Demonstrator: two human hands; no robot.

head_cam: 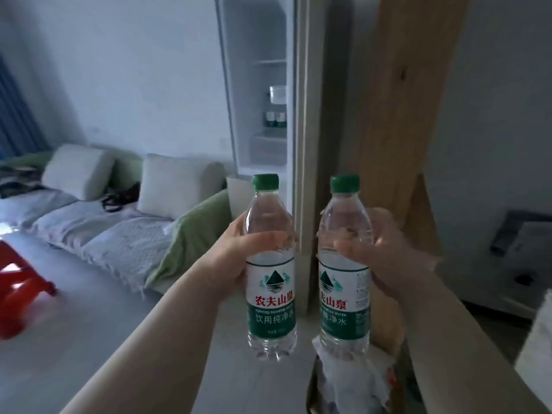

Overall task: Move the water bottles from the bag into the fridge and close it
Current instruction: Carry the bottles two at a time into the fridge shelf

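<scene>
I hold two clear water bottles with green caps and green-white labels upright in front of me. My left hand [239,252] grips the left bottle [270,297] around its upper body. My right hand [388,252] grips the right bottle [343,297] the same way. Ahead, the fridge door [257,85] stands open, and its shelves hold two small green-labelled bottles [275,118] and a clear container [277,94]. A white plastic bag [352,380] lies below the right bottle.
A wooden panel [400,115] rises right of the fridge edge. A green sofa [191,234] with white cushions and grey covers stands at left. A red stool [21,291] is at the far left on the pale floor. A white appliance [513,252] sits at right.
</scene>
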